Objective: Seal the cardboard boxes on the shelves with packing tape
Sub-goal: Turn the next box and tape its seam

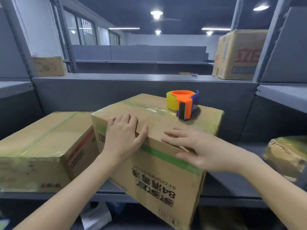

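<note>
The brown cardboard box with a green stripe and black print [166,171] is sitting on the grey metal shelf [229,185], with its near corner projecting past the shelf's front edge. Wrinkled clear tape is running along its top seam. We are pressing our left hand [123,135] onto the top at the near edge, fingers bent and thumb spread, gripping nothing. We are laying our right hand [199,150] just beside it on the same edge, fingers straight and spread, holding nothing. The orange and purple tape dispenser with a yellowish roll [184,103] is standing on the box top, apart from both hands. A second taped cardboard box [38,146] is sitting against the left side. A crumpled cardboard box [289,153] is lying well apart to the right.
</note>
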A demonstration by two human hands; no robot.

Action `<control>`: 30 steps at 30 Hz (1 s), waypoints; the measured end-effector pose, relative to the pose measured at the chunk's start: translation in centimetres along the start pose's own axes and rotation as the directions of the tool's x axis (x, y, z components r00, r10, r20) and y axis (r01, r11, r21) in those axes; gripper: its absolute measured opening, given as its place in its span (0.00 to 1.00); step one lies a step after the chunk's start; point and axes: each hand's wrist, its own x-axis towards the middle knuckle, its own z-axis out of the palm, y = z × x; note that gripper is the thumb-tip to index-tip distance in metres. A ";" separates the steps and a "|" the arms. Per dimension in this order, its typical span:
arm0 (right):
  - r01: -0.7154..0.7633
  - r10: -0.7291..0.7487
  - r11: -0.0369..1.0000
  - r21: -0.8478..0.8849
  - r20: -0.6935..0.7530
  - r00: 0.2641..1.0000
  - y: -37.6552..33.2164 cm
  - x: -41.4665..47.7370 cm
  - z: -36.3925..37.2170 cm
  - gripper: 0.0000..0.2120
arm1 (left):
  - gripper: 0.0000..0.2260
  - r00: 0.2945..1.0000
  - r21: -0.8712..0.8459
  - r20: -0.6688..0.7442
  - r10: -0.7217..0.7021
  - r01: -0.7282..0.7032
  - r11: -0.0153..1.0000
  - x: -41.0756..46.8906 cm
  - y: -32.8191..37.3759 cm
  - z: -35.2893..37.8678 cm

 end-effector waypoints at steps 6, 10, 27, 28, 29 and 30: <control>-0.204 0.196 0.977 0.056 0.129 0.972 6.5 -2.4 -1.9 0.32 | 0.29 0.981 0.062 0.031 0.193 -0.195 0.979 -0.3 3.3 0.2; -0.319 0.321 0.947 0.033 -0.073 0.944 8.3 -1.8 -1.8 0.32 | 0.20 0.922 -0.122 0.100 0.373 -0.361 0.925 2.0 1.8 0.6; -0.053 0.005 0.996 -0.066 -0.575 0.818 5.1 3.8 3.5 0.19 | 0.35 0.978 -0.361 0.177 0.113 -0.042 0.931 1.0 -3.1 -0.5; -0.020 -0.003 0.999 -0.035 -0.563 0.827 6.1 3.2 3.2 0.19 | 0.36 0.983 -0.327 0.161 0.086 -0.029 0.945 0.2 -1.7 -0.6; 0.007 -0.011 1.000 -0.011 -0.544 0.839 7.2 2.7 2.8 0.19 | 0.37 0.987 -0.281 0.146 0.061 -0.018 0.960 -0.6 0.0 -0.7; 0.021 -0.014 1.000 0.007 -0.516 0.856 8.3 2.1 2.5 0.19 | 0.39 0.990 -0.219 0.134 0.051 -0.020 0.976 -1.2 1.8 -0.8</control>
